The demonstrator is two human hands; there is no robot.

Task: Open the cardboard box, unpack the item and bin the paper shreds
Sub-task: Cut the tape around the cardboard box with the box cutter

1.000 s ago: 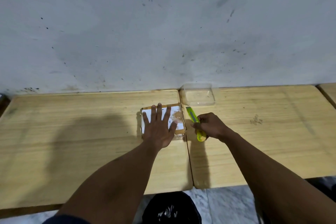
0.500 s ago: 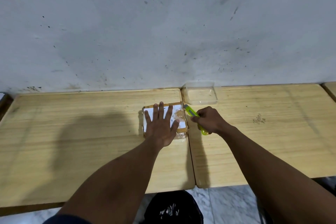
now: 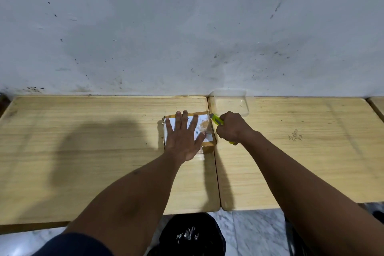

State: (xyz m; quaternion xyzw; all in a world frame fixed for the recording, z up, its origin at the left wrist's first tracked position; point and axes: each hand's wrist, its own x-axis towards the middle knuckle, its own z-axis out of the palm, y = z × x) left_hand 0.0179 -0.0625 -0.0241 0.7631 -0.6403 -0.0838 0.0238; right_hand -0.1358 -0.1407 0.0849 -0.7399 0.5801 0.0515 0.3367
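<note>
**Here, a flat hand pins the box while a cutter meets its far corner**

Head view: the small cardboard box (image 3: 208,143) lies flat on the left wooden counter (image 3: 83,151), right at that counter's right edge, beside the seam where a second counter (image 3: 311,162) butts against it. The box is closed, wrapped in brown tape, with a white label on its top face. The left hand (image 3: 182,141) lies palm down on the label, fingers spread and pointing toward the wall; its grip is open and flat, pressing rather than pinching. It covers most of the box's top, so only the left edge, the far edge and the right side show.

The right hand (image 3: 231,129) sits just right of the box, over the seam, with its grip pressed together around a yellow-green utility knife (image 3: 217,120). The knife's front end points up and left and reaches the box's far right corner; whether the blade actually touches the tape cannot be told. The knife's tail end pokes out below the wrist.

A clear plastic container (image 3: 229,103) stands on the second counter against the wall, near the right hand and just beyond the box. On the marble floor below the seam, between the forearms, is a bin lined with a black bag (image 3: 191,237), with a few pale shreds visible in it.
</note>
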